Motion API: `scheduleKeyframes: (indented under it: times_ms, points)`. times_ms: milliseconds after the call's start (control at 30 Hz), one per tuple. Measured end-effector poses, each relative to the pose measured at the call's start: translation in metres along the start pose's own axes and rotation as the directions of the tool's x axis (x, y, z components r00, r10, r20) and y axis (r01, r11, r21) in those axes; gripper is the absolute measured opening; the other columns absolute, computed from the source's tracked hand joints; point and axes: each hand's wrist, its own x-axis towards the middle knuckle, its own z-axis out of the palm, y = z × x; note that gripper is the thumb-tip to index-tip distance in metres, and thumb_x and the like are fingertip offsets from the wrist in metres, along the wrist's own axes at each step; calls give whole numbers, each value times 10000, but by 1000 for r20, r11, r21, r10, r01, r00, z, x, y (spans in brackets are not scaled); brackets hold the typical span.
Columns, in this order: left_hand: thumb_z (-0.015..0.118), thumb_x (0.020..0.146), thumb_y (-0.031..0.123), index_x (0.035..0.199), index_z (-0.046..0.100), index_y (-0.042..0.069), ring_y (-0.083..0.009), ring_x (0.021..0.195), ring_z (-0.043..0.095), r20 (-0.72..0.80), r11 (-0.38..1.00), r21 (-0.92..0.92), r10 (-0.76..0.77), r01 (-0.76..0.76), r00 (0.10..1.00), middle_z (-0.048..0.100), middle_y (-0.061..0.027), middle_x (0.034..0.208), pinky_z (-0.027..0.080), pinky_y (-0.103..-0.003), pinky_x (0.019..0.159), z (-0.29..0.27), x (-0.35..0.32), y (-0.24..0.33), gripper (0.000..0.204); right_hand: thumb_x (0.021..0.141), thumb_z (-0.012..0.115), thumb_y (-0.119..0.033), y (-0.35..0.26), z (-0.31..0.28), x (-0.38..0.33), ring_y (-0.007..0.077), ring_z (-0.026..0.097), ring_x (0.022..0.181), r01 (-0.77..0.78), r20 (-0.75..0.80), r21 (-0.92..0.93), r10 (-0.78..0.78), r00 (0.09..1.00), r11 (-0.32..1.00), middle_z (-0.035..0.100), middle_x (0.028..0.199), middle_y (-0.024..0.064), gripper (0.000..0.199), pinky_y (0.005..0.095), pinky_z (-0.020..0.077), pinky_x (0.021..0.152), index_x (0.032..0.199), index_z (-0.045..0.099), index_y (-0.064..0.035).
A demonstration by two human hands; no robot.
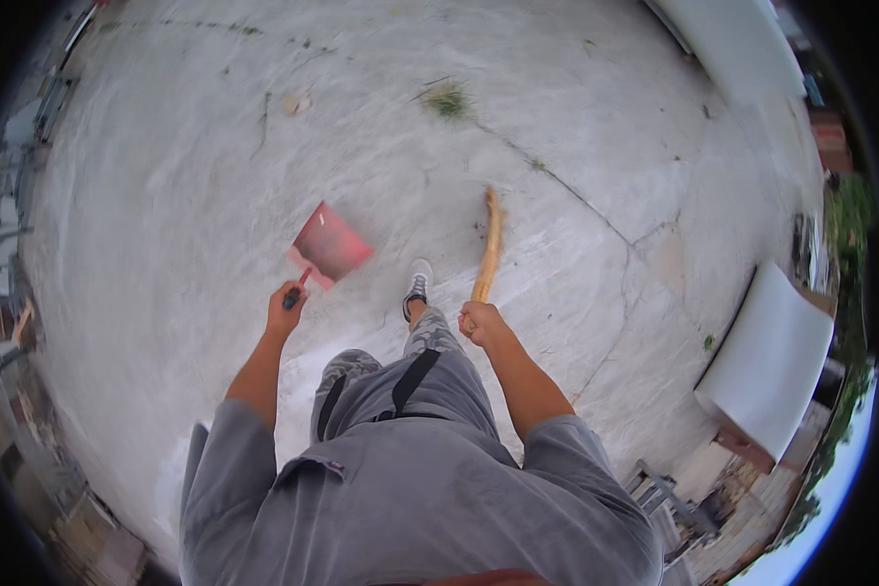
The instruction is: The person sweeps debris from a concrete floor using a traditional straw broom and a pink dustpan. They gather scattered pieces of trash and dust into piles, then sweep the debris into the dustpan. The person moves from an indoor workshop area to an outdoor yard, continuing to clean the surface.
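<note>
My left hand [285, 311] grips the dark handle of a red dustpan [329, 244], which hangs tilted above the concrete floor, ahead and to my left. My right hand [481, 320] is closed around the lower end of a straw-coloured hand broom [488, 244]; its bristles point away from me toward the ground. One foot in a grey and white shoe [417, 290] is stepping forward between the two tools. I wear grey clothes.
Pale cracked concrete floor [381, 127] stretches all around, with a small weed tuft [447, 100] and a dry leaf [294, 103] ahead. A low white wall [772, 352] runs along the right. Clutter lines the left rim.
</note>
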Motion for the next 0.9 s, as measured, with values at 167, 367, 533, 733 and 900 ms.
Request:
scheduleKeyframes:
  times_ms: [167, 367, 533, 733, 900]
  points:
    - [664, 816, 45, 830, 565, 41, -84, 697, 455, 19, 995, 73, 68, -70, 997, 503, 10, 699, 416, -256, 657, 9, 86, 12, 100, 745, 620, -12, -65, -8, -32, 181, 503, 456, 24, 156, -155, 0, 988, 988, 490, 589, 82, 118, 294, 412, 365, 797, 524, 32]
    - [662, 788, 14, 846, 585, 35, -75, 749, 494, 13, 998, -63, 13, -12, 1000, 561, -15, 738, 445, -260, 698, 10, 129, -20, 99, 763, 610, 2, -135, 18, -81, 162, 493, 449, 205, 67, -412, -195, 978, 888, 510, 600, 80, 82, 271, 393, 360, 763, 535, 33]
    - [680, 760, 12, 841, 623, 50, -132, 761, 590, 18, 992, -125, 32, -30, 999, 640, -54, 787, 482, -290, 720, -9, 156, -36, 106, 724, 524, 29, -151, 84, -33, 172, 502, 438, 230, -77, -455, -296, 952, 860, 490, 603, 97, 66, 290, 367, 327, 766, 504, 76]
    - [687, 759, 39, 822, 642, 67, -164, 726, 612, 50, 968, -137, -204, 209, 978, 644, -75, 744, 482, -317, 676, -22, 175, -45, 82, 734, 544, -11, -77, 163, -37, 172, 461, 386, 125, 13, -807, -195, 981, 577, 446, 495, 59, 74, 291, 330, 330, 679, 497, 3]
    - [695, 742, 46, 821, 621, 62, -205, 770, 629, 105, 984, -158, -69, 85, 992, 652, -86, 782, 482, -322, 708, -40, 173, -77, 110, 738, 570, -30, -46, 167, -131, 143, 461, 380, 74, 109, -757, 14, 994, 649, 496, 543, 56, 40, 272, 381, 347, 751, 540, -8]
